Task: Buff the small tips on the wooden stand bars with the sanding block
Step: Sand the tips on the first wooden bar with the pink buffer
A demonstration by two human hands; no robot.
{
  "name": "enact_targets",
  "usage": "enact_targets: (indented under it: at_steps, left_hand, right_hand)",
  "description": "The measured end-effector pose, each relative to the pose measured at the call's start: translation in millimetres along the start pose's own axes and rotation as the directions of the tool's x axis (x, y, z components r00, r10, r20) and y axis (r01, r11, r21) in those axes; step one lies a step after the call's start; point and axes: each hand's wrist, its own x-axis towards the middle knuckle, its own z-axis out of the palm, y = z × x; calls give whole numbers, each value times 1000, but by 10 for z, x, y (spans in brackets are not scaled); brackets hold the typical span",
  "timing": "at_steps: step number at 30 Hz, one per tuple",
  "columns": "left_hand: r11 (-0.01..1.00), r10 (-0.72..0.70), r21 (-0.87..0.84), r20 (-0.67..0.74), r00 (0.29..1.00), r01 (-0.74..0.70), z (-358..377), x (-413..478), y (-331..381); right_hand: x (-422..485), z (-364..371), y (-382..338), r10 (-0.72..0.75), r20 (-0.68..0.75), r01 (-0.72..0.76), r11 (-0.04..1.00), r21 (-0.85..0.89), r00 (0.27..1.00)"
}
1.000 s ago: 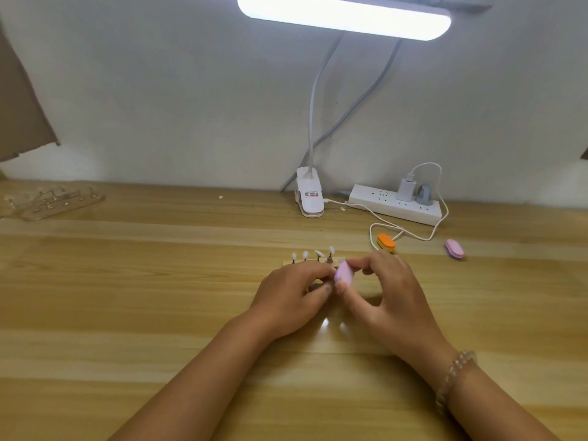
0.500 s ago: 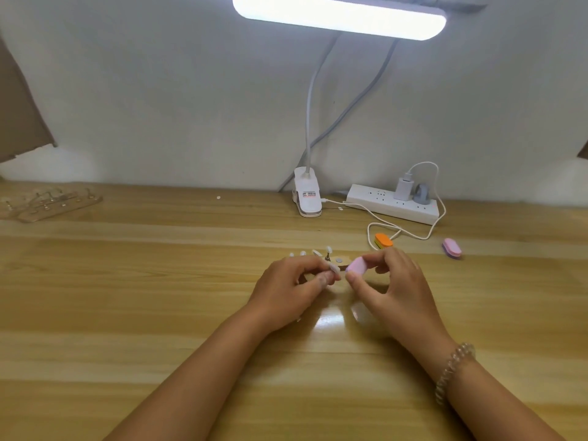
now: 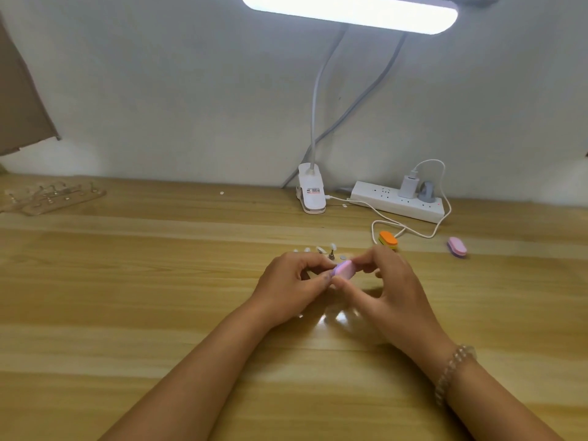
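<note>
Fingers (image 3: 366,261) pinched on sanding block (image 3: 343,269), left hand (image 3: 286,284) gripping half-hidden stand bar (image 3: 341,258); cable (image 3: 413,232) beyond.

Right hand (image 3: 392,289) pinches pink sanding block (image 3: 343,269) against left hand (image 3: 286,289).

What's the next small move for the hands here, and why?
Probably a short rubbing stroke of the pink sanding block against whatever the left hand steadies. The right hand pinches the block, its end meets the left fingertips, and white tips stand just behind the hands. What the left hand pinches is hidden.
</note>
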Motion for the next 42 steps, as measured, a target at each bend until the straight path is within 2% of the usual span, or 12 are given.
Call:
enact_targets:
  at_steps: [2,6,7,10,11,15,19,24,29,33,37,42]
  left_hand:
    - [1000,18,2,0,1000,-18,-2,-5,-1]
    - [1000,20,6,20,1000,-21,-9,-9,-2]
    - [1000,21,19,22,1000,-22,-12,-8,-8]
    - [999,18,35,27,999,-19,-7,-9,-9]
    - [999,18,30,29,999,-19,-5,-13,-6]
    - [999,12,36,33,999,-13,-8,-6,0]
    - [999,6,50,28,1000,-7,-12,-12,-4]
    - [996,-3,94,81,997,-4,-12,-24,31]
    - [996,4,92,60,998,-9,4,-23,-5]
    - [997,2,81,52,999,-6,-6,-20,22]
    - [996,-8,87,47,999,4,2,-24,26]
    - [996,-15,94,84,996,7,-3,-28,48]
  right_hand:
    - [18,-31,52,82,-15,-82,997,14,996]
    - [-43,4,-32,-100,-5,100,995,-15,995]
    - [-36,12,-35,-93,5,93,996,2,996]
    - [24,-29,29,84,-3,-84,995,51,996]
    - [25,-39,42,88,-13,-87,995,40,996]
    - [-35,14,-10,-97,-8,97,994,-40,995]
    - [12,-12,52,56,-17,-56,998,1,998]
    - [-63,12,-43,-135,-2,135,988,-70,991]
    - [32,-26,66,101,-6,-101,994,42,995]
    - [-37,17,-6,-67,-25,67,998,-14,997]
    - [20,0,71,61,-3,-61,998,16,998]
    - [-2,28,94,21,-24,-22,999,-34,999]
